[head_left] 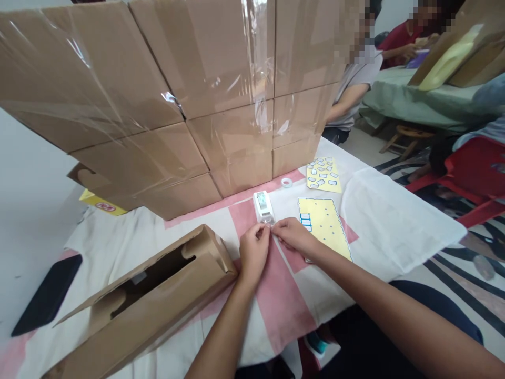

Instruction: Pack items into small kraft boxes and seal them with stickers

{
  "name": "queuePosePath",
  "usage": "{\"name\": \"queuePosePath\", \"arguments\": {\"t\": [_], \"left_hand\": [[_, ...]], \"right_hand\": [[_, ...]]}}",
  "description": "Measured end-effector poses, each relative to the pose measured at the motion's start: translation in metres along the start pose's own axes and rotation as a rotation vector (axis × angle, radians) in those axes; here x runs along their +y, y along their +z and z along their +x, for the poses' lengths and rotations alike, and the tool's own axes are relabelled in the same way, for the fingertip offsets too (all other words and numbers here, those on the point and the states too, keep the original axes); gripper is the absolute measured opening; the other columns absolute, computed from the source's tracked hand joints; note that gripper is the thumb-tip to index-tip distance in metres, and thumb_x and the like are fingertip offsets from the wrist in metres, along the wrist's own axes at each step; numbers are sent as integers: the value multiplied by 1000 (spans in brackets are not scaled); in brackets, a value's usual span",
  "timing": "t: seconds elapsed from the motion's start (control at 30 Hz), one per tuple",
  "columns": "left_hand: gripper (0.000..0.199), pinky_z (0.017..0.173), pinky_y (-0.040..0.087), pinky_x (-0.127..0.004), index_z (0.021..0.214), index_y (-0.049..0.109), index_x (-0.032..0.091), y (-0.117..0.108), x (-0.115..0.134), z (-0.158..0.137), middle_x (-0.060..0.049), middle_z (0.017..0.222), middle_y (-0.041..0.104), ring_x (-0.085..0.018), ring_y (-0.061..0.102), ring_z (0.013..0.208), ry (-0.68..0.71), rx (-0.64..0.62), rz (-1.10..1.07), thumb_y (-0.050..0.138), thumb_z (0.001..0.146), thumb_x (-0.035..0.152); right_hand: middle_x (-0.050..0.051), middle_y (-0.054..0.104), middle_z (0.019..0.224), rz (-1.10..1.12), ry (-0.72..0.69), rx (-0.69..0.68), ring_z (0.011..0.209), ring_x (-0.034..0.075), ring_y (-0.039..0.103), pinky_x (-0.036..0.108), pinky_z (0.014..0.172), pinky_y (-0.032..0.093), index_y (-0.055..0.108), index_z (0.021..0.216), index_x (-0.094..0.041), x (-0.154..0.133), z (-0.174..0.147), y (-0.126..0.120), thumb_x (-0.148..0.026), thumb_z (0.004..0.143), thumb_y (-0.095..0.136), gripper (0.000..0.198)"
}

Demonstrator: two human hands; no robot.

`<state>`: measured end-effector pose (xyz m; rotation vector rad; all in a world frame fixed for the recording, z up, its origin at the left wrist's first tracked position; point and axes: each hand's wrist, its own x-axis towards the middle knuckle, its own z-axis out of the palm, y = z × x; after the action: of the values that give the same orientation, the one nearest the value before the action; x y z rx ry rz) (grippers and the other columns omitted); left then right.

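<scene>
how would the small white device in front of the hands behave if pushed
The white device would probably slide rather than roll, given its boxy shape. Its hard-looking casing suggests stiffness, and its small size hints it may be fairly light.

Head cam looks fwd & down onto nearby tbl (286,310) & hands (253,253).
</scene>
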<state>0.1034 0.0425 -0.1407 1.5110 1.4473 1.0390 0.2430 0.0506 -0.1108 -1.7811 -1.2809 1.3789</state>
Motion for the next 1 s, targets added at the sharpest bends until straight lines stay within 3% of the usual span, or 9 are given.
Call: {"name": "queuePosePath", "arguments": {"t": [0.07, 0.17, 0.27, 0.33, 0.47, 0.57, 0.7, 0.87, 1.0], "left_hand": [[28, 70, 41, -25, 80, 68, 21, 0, 0, -1, 0, 81, 71, -16, 63, 77, -2, 11, 19, 54, 93, 41], [32, 67, 39, -25, 77, 66, 20, 0, -2, -1, 1, 77, 70, -16, 60, 73, -16, 23, 49, 53, 94, 44], [33, 65, 37, -25, 76, 64, 20, 1, -5, 1, 1, 75, 69, -15, 59, 71, -27, 31, 77, 52, 94, 44], [33, 64, 35, -25, 74, 63, 20, 2, -6, 1, 1, 74, 68, -15, 57, 69, -32, 37, 99, 50, 94, 43], [27, 61, 27, -27, 69, 63, 21, 4, -4, -4, 1, 69, 65, -15, 53, 65, -24, 26, 179, 56, 91, 36], [25, 61, 25, -28, 68, 63, 21, 5, -3, -9, 1, 69, 65, -15, 53, 66, 10, 9, 201, 58, 90, 33], [25, 68, 36, -26, 79, 68, 23, 2, -6, -11, 0, 83, 70, -16, 60, 76, 68, 6, 114, 53, 94, 36], [29, 72, 41, -26, 81, 65, 20, -1, -12, -11, -1, 80, 67, -16, 59, 77, 145, 41, 3, 51, 96, 40], [29, 73, 42, -26, 80, 64, 19, -1, -10, -15, -1, 79, 64, -16, 58, 77, 213, 34, -18, 52, 96, 41]], "right_hand": [[2, 61, 61, -268, -156, 105, 48, 12, 50, 26, 50, 39, 68, 82, -14, -7, 4, -14, -24, 86, 62, 12], [8, 70, 104, -488, -558, 232, 77, 18, 65, 30, 76, 49, 66, 127, -18, -11, 18, -31, -15, 89, 60, 39], [8, 65, 119, -528, -781, 168, 93, 20, 67, 32, 85, 50, 69, 127, -24, -2, 36, -34, -12, 92, 54, 40], [7, 65, 118, -519, -803, 132, 83, 17, 66, 31, 80, 51, 74, 120, -24, 7, 45, -32, -11, 91, 53, 37], [6, 63, 123, -523, -811, 73, 60, 9, 57, 30, 72, 51, 69, 130, -26, 19, 49, -29, -14, 87, 60, 45], [8, 62, 124, -527, -793, 99, 63, 11, 59, 32, 75, 53, 68, 132, -24, 20, 47, -27, -21, 86, 64, 46], [10, 66, 122, -454, -727, 93, 71, 14, 64, 33, 78, 54, 67, 132, -20, 11, 40, -27, -22, 87, 65, 46], [8, 73, 114, -275, -504, 83, 67, 15, 66, 30, 68, 53, 71, 123, -19, -7, 14, -34, -24, 89, 63, 35], [9, 71, 109, -320, -611, 25, 75, 16, 65, 30, 74, 52, 77, 103, -17, -10, -4, -33, -30, 83, 73, 24]]}}
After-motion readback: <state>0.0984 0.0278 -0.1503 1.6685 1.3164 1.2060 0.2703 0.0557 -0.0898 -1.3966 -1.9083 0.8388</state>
